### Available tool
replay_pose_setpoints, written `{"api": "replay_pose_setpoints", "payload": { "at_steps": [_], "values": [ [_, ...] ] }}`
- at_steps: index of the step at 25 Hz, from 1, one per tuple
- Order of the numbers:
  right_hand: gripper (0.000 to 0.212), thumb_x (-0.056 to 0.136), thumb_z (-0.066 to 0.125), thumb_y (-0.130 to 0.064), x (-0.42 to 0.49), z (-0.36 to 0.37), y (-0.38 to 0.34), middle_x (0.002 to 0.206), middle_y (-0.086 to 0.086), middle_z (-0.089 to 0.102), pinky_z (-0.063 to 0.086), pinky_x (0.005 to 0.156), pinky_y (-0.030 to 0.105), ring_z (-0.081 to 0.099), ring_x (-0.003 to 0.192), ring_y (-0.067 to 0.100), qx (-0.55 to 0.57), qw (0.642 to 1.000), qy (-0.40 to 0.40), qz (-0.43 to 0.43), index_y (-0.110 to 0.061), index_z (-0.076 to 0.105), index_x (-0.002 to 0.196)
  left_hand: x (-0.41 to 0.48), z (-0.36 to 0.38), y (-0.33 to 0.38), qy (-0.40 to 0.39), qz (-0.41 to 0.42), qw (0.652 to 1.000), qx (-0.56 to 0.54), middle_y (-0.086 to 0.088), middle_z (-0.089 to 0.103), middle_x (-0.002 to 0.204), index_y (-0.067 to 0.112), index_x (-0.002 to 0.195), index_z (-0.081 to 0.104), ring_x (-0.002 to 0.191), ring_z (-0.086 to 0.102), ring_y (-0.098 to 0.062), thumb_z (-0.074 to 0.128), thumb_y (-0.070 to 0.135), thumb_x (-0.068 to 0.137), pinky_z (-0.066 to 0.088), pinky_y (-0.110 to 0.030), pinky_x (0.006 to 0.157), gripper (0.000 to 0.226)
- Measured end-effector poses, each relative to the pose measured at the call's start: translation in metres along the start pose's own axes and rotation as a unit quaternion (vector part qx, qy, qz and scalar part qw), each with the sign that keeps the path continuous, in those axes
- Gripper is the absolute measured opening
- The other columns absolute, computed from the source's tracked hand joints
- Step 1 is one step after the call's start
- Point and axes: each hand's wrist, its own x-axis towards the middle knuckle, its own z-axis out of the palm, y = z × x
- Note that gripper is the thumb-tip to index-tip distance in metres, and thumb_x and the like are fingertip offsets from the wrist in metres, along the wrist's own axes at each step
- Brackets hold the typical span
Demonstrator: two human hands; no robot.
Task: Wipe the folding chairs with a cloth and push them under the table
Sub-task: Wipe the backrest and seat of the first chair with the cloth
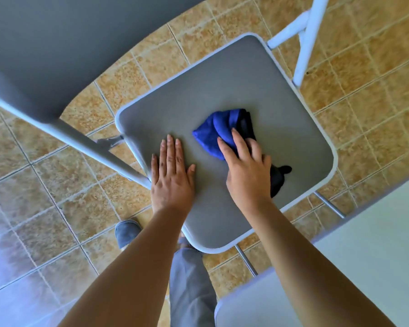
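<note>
A folding chair's grey seat (222, 90) with a pale rim fills the middle of the view, seen from above. Its grey backrest (57, 43) rises at the upper left on a white frame tube (85, 142). A bunched blue cloth (224, 128) lies on the seat, with a dark part showing under the palm. My right hand (248, 171) presses on the cloth, fingers curled over it. My left hand (171, 175) lies flat on the seat's left edge, fingers spread, holding nothing.
A white table (364, 256) edge cuts across the lower right, close to the seat. White chair legs (305, 43) stand at the upper right. The floor (45, 208) is tan tile. My grey slipper (126, 232) and trouser leg are below the seat.
</note>
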Motion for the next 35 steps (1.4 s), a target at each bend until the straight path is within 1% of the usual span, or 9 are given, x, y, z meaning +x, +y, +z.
{"api": "replay_pose_setpoints", "payload": {
  "at_steps": [3, 6, 8, 13, 17, 23, 25, 30, 35],
  "values": [
    [0.062, 0.076, 0.046, -0.007, -0.007, -0.005, 0.035, 0.150, 0.001, 0.036, 0.038, 0.080, 0.046, 0.042, 0.123, 0.033, -0.022, 0.999, 0.009, 0.042, -0.030, 0.047, 0.134, 0.001, 0.000, 0.000, 0.003, 0.005, 1.000, 0.007, -0.005, 0.008, 0.161, 0.011, 0.153, 0.010, 0.148, 0.004, -0.017, 0.025, 0.041, 0.101, 0.002, -0.036, 0.120, 0.062],
    [0.064, 0.078, 0.056, -0.004, 0.053, -0.010, 0.042, 0.153, 0.004, 0.031, 0.035, 0.088, 0.050, 0.036, 0.128, 0.036, 0.005, 0.989, 0.020, 0.149, -0.027, 0.045, 0.137, 0.001, 0.001, -0.001, 0.004, 0.005, 1.000, 0.010, -0.005, 0.008, 0.161, 0.011, 0.153, 0.011, 0.148, 0.004, -0.017, 0.024, 0.041, 0.101, 0.003, -0.037, 0.120, 0.062],
    [0.065, 0.081, 0.057, -0.006, 0.102, -0.013, 0.022, 0.155, 0.003, 0.025, 0.032, 0.095, 0.052, 0.029, 0.133, 0.035, 0.024, 0.987, 0.025, 0.155, -0.028, 0.040, 0.140, 0.001, 0.002, -0.003, 0.005, 0.010, 1.000, 0.010, -0.005, 0.007, 0.161, 0.011, 0.153, 0.010, 0.149, 0.004, -0.017, 0.023, 0.042, 0.101, 0.002, -0.037, 0.120, 0.062],
    [0.064, 0.083, 0.053, -0.010, 0.109, -0.008, -0.041, 0.156, 0.000, 0.023, 0.033, 0.092, 0.050, 0.030, 0.132, 0.032, 0.013, 0.999, -0.013, -0.037, -0.030, 0.037, 0.141, -0.003, -0.001, -0.006, 0.011, 0.021, 1.000, 0.006, -0.006, 0.010, 0.161, 0.010, 0.153, 0.013, 0.148, 0.006, -0.017, 0.024, 0.042, 0.101, 0.006, -0.038, 0.121, 0.062],
    [0.060, 0.077, 0.049, -0.014, 0.039, -0.002, -0.011, 0.150, -0.003, 0.036, 0.038, 0.078, 0.044, 0.042, 0.123, 0.031, -0.035, 0.993, -0.003, -0.115, -0.032, 0.046, 0.134, -0.016, -0.003, -0.019, 0.011, 0.049, 0.998, 0.025, -0.007, 0.012, 0.160, 0.009, 0.152, 0.016, 0.148, 0.008, -0.016, 0.026, 0.043, 0.100, 0.011, -0.037, 0.120, 0.063],
    [0.065, 0.081, 0.056, -0.009, 0.096, -0.015, 0.013, 0.155, 0.002, 0.025, 0.033, 0.094, 0.051, 0.030, 0.131, 0.034, -0.006, 0.996, 0.002, 0.093, -0.029, 0.040, 0.140, -0.018, -0.001, -0.027, 0.012, 0.065, 0.997, 0.032, -0.006, 0.010, 0.161, 0.010, 0.153, 0.013, 0.148, 0.006, -0.017, 0.030, 0.043, 0.101, 0.014, -0.038, 0.120, 0.064],
    [0.065, 0.084, 0.054, -0.010, 0.126, -0.016, -0.023, 0.156, 0.001, 0.021, 0.032, 0.097, 0.051, 0.026, 0.134, 0.033, 0.004, 0.999, 0.000, 0.052, -0.030, 0.036, 0.142, -0.019, 0.000, -0.024, 0.018, 0.056, 0.998, 0.033, -0.007, 0.012, 0.160, 0.009, 0.153, 0.015, 0.148, 0.008, -0.017, 0.031, 0.042, 0.101, 0.015, -0.039, 0.120, 0.063],
    [0.056, 0.086, 0.042, -0.014, 0.103, -0.006, -0.079, 0.156, -0.001, 0.025, 0.034, 0.092, 0.049, 0.029, 0.134, 0.032, -0.010, 0.981, -0.027, -0.191, -0.031, 0.041, 0.140, -0.027, -0.002, -0.024, 0.017, 0.045, 0.999, 0.025, -0.009, 0.016, 0.160, 0.006, 0.151, 0.020, 0.148, 0.012, -0.018, 0.029, 0.043, 0.100, 0.019, -0.039, 0.119, 0.064],
    [0.061, 0.077, 0.040, -0.011, 0.045, -0.002, 0.003, 0.149, -0.003, 0.039, 0.039, 0.077, 0.044, 0.044, 0.123, 0.031, -0.062, 0.975, 0.013, -0.213, -0.034, 0.049, 0.133, -0.031, -0.005, -0.030, 0.006, 0.061, 0.997, 0.046, -0.009, 0.014, 0.160, 0.006, 0.152, 0.018, 0.148, 0.011, -0.018, 0.029, 0.044, 0.101, 0.018, -0.039, 0.119, 0.065]
  ]
}}
